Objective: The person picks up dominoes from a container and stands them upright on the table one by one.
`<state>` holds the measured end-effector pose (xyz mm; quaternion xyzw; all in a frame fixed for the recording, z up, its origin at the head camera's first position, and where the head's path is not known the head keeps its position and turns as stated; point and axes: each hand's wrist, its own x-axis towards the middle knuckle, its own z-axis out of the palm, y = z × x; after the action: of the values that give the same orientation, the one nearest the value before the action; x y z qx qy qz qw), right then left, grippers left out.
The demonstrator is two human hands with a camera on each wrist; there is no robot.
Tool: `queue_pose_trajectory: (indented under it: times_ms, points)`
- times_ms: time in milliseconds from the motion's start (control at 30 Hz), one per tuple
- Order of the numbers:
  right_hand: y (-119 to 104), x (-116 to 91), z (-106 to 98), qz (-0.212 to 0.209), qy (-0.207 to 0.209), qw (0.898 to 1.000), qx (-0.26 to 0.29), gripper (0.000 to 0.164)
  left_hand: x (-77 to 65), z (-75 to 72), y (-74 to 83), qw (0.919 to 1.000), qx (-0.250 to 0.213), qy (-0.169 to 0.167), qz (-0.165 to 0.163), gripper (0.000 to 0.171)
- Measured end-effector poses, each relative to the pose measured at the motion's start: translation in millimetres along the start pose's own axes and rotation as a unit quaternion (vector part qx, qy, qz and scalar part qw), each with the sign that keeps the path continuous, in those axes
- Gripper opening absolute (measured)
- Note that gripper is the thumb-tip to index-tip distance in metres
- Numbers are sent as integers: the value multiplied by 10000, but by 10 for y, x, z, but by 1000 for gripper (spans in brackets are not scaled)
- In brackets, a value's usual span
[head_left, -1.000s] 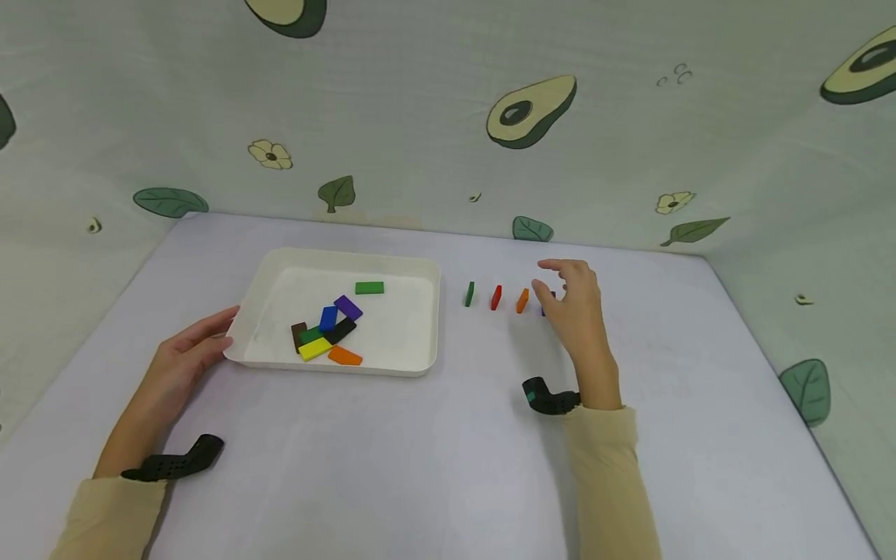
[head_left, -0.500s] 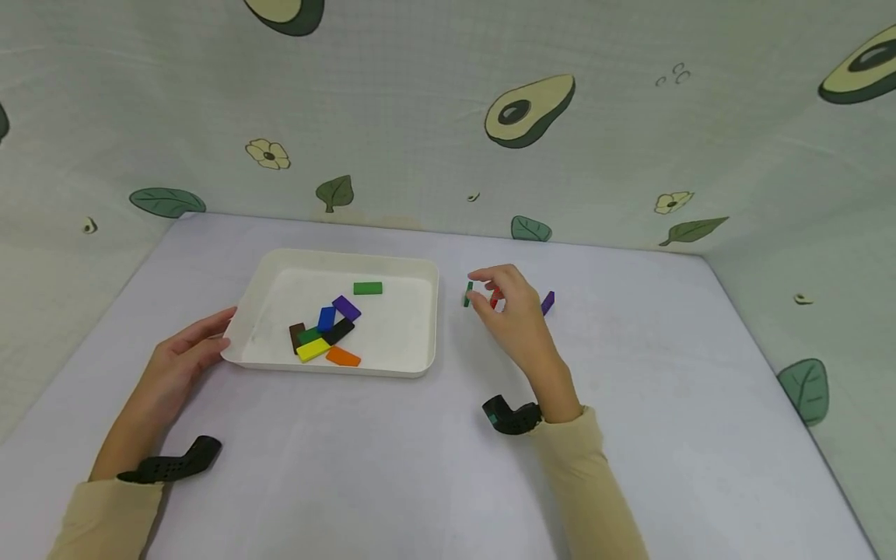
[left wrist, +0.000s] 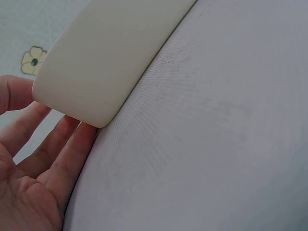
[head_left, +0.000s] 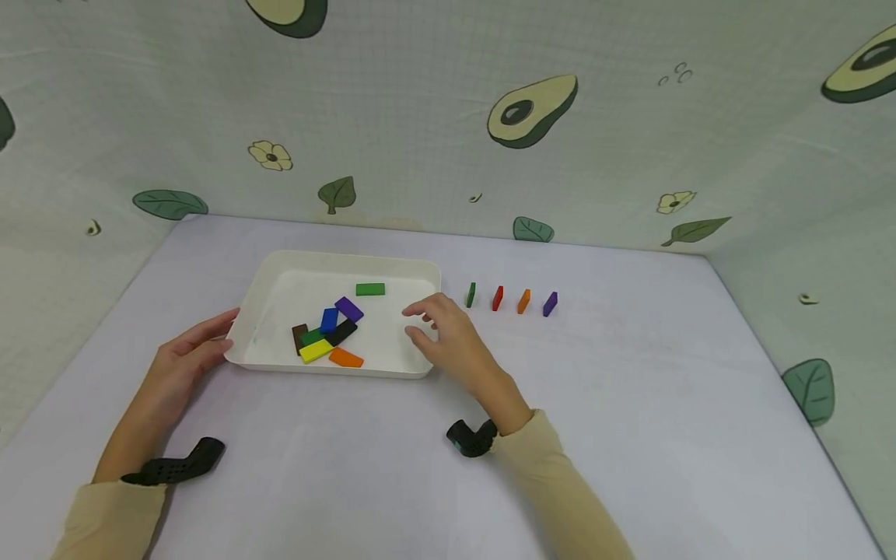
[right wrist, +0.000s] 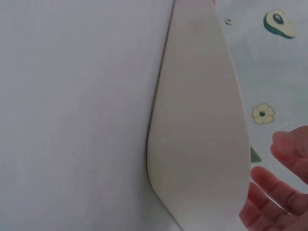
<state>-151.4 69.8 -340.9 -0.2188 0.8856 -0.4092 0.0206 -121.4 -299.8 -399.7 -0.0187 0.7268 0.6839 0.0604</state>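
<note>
My left hand (head_left: 185, 362) is at the near-left corner of a shallow white tray (head_left: 252, 299). Its thumb (left wrist: 19, 94) meets the rim there, and straight fingers touch the outer wall. Over the tray's right side hovers my right hand (head_left: 448, 338), thumb and fingers parted with nothing between them. Inside lie flat domino blocks: a green one (head_left: 370, 289) apart, then purple (head_left: 349, 309), blue (head_left: 330, 320), black (head_left: 341, 333), brown (head_left: 299, 336), dark green (head_left: 311, 337), yellow (head_left: 316, 351) and orange (head_left: 346, 357) bunched together.
Right of the tray, a green domino (head_left: 471, 295), a red one (head_left: 498, 298), an orange one (head_left: 523, 301) and a purple one (head_left: 551, 304) stand upright in a spaced row. A white cloth (head_left: 665, 389) covers the table; printed fabric (head_left: 420, 117) hangs behind.
My right hand has moved left from beside the upright purple domino, past the row, to above the tray. The upright dominoes stay standing; my left hand has kept its place.
</note>
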Motion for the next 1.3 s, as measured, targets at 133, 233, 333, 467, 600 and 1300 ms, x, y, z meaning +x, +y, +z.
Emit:
queue_pose_trajectory:
  times_ms: [133,233,333,467,600,1300]
  points:
    - [-72,50,103,140,-315,9994,31,25,3,3,4,10000,43,8,-46,47]
    - [-125,102,173,171,-530,9984,51,26,-1,3,7,10000,45,23,-79,47]
    - [-165,154,253,155,-719,9972,124,25,-6,0,8,9999,19,32,-106,47]
    - [-206,217,368,132,-921,9953,256,25,-6,-4,8,9999,37,34,-111,48]
    - [-222,276,481,158,-1050,9939,310,25,-2,-4,7,9999,46,32,-87,48]
    - [-222,473,725,748,-1444,9866,-123,32,-9,-15,26,9992,300,70,-273,50]
